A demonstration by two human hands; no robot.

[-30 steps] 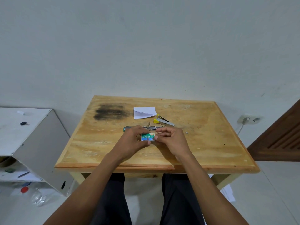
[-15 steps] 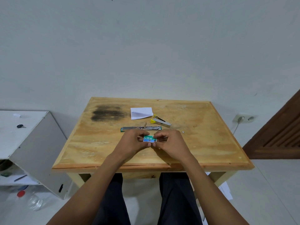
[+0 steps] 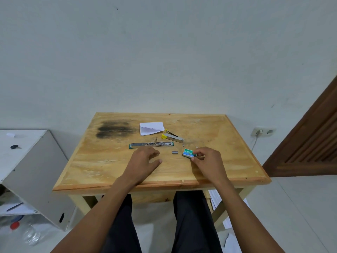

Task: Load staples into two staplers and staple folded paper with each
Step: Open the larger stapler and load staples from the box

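1. Right hand: fingertips pinch the staple box, on or just above the table.
2. Left hand: empty, fingers loose, near the opened green stapler.
3. Staple strip: lies loose between the hands; a careless sweep could scatter or break it.

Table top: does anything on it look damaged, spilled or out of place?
Yes. A dark, smudged stain marks the far left part of the table. A small strip of staples lies loose on the wood, apart from the staple box that the right hand holds.
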